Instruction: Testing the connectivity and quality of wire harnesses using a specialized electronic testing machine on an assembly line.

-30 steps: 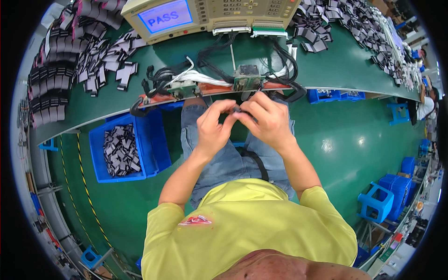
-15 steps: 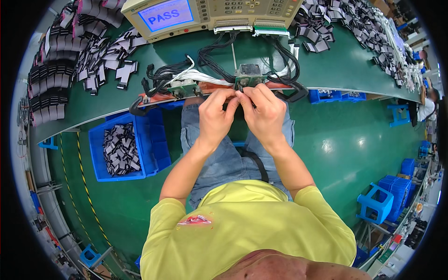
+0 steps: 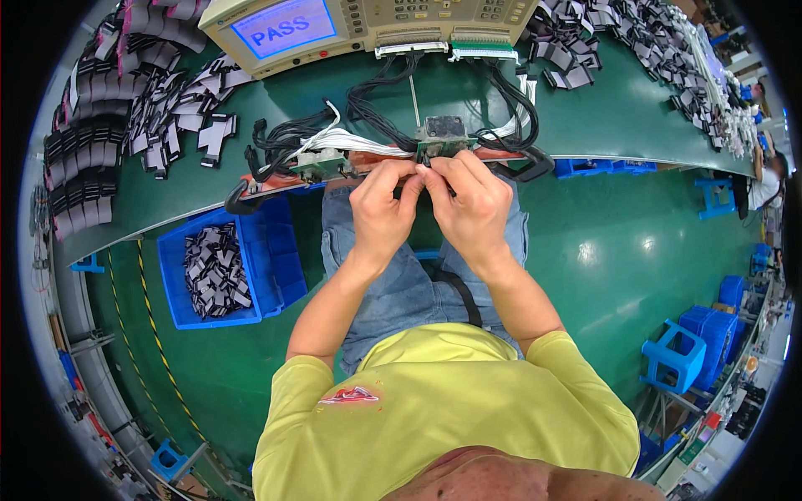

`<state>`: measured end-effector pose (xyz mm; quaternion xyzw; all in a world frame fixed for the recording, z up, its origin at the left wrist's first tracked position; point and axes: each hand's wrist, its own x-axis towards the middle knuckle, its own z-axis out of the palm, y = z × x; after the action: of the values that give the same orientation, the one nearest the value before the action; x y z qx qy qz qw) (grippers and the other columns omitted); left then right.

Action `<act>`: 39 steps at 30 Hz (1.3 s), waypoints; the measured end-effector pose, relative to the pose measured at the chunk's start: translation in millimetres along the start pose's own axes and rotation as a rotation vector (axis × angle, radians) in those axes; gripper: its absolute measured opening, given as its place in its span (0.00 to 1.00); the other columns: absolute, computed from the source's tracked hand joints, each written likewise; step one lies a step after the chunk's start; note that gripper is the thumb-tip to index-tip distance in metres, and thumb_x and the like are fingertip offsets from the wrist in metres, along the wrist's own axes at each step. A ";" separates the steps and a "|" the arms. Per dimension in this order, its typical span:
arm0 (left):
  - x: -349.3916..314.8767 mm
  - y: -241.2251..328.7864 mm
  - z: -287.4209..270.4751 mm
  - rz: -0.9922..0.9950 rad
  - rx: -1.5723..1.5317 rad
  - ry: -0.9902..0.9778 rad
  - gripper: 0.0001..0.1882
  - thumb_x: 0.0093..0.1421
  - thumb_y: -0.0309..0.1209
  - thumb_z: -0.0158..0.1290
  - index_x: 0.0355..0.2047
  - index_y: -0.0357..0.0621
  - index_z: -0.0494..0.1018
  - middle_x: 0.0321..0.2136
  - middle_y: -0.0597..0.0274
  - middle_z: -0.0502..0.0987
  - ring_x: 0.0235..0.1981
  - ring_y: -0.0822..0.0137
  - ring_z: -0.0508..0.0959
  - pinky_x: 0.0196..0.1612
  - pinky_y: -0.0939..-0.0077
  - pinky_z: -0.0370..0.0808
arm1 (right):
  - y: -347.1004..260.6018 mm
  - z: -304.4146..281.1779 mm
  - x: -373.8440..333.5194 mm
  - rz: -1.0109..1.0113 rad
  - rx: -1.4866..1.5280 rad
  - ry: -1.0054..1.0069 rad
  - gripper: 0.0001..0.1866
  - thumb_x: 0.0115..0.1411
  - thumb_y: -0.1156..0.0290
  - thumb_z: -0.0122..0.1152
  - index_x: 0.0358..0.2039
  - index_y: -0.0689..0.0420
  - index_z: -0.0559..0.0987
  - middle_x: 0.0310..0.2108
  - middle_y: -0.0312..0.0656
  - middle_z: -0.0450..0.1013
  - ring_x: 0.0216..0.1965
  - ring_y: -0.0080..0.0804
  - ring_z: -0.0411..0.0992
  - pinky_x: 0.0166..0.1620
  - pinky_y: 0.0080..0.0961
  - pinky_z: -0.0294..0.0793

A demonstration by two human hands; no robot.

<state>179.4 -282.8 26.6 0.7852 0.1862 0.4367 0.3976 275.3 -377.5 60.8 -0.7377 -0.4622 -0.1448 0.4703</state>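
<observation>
My left hand [image 3: 383, 203] and my right hand [image 3: 473, 200] meet at the table's front edge, fingertips pinched together. A small dark piece [image 3: 425, 159] shows just above the fingertips, against the green circuit-board fixture [image 3: 444, 136] with a dark block on top. The fingers cover most of what they pinch, so its kind cannot be told. Bundled black wires [image 3: 376, 107] and white wires [image 3: 347, 142] run to the fixture area. Left of my hands sits another green connector board [image 3: 320, 164] on the same edge.
A beige tester [image 3: 368, 25] with a lit screen stands at the back. Grey ribbon cables [image 3: 171, 125] lie heaped at left, more cables [image 3: 572, 54] at right. Below the left edge, a blue bin [image 3: 173, 275] holds ribbon cables. Black clamps [image 3: 535, 166] grip the table edge.
The table and tester sit slightly further left in the picture. Both hands keep the same pinch at the fixture, with the left shifted a little left.
</observation>
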 end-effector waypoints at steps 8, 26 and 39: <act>-0.4 -3.7 10.9 -0.074 0.061 0.098 0.06 0.61 0.23 0.65 0.33 0.38 0.78 0.28 0.51 0.81 0.27 0.52 0.82 0.31 0.65 0.78 | -1.6 8.6 0.7 0.081 -0.037 0.036 0.08 0.57 0.71 0.73 0.29 0.55 0.79 0.27 0.38 0.73 0.23 0.42 0.75 0.25 0.36 0.73; -50.7 18.0 -142.0 0.483 0.261 0.211 0.09 0.56 0.23 0.69 0.30 0.40 0.77 0.21 0.59 0.80 0.19 0.60 0.80 0.23 0.71 0.76 | 5.4 -23.7 -15.3 -0.067 0.122 -0.136 0.13 0.60 0.80 0.72 0.45 0.64 0.82 0.32 0.40 0.74 0.22 0.25 0.67 0.26 0.24 0.68; 83.4 -151.5 -288.4 -0.288 0.737 0.422 0.17 0.67 0.42 0.61 0.33 0.38 0.82 0.23 0.51 0.83 0.26 0.53 0.84 0.32 0.61 0.78 | 9.1 -24.3 -9.2 -0.105 0.149 -0.172 0.10 0.60 0.80 0.72 0.40 0.64 0.79 0.42 0.44 0.78 0.23 0.28 0.73 0.26 0.24 0.73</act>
<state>-6.9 -3.2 39.4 0.7341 0.5139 0.4321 0.1015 283.2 -403.8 62.3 -0.6850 -0.5484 -0.0706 0.4743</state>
